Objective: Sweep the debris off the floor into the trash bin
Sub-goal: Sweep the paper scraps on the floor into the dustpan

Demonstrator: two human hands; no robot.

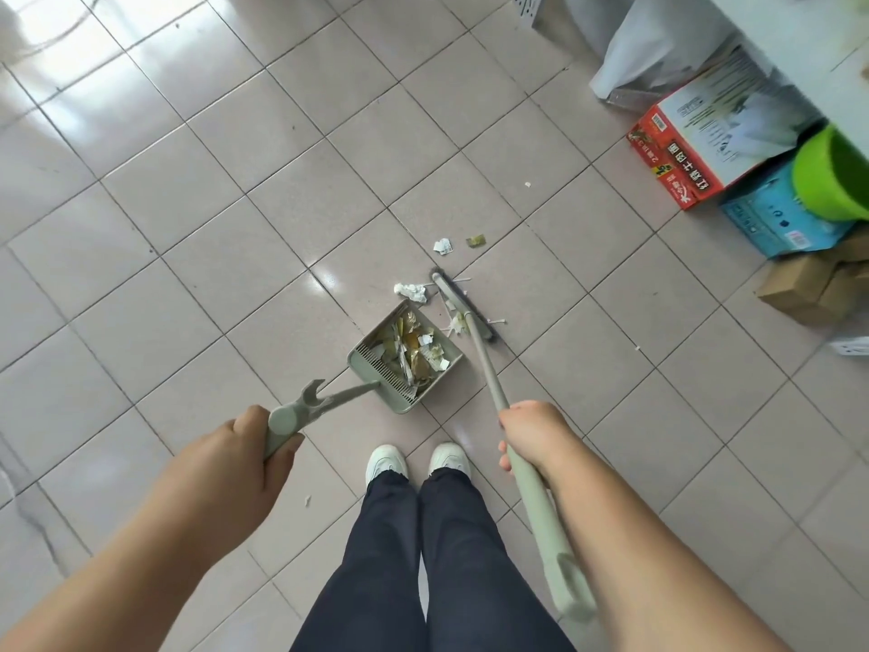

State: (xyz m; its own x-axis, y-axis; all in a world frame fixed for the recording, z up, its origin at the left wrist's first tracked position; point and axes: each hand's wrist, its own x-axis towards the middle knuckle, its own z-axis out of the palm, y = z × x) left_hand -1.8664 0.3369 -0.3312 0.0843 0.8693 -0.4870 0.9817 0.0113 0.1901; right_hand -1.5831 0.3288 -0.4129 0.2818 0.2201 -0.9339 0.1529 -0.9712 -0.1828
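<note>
Sweeping in progress, seen from the head camera. The left hand [256, 444] is closed around the grip of the long-handled dustpan [404, 357], whose tray rests on the tiled floor [188, 190] just ahead of the person's shoes [416, 458]. The right hand [531, 432] is wrapped around the handle of the broom [463, 307], whose bristle head lies on the floor just beside the tray's open edge, on its far right side. The tray already holds a heap of torn wrappers and paper, so most of the debris appears collected. Left on the floor: a crumpled white scrap [411, 292] at the tray's far corner, small bits against the bristles, two pieces [458, 243] beyond the broom head, a white fleck [527, 184] farther off toward the cartons [696, 148], and a fleck [308, 500] near the left shoe. A green bin [832, 174] stands at the right edge of the view; whether it is the trash bin cannot be told. Emptying the dustpan is not yet done.
</note>
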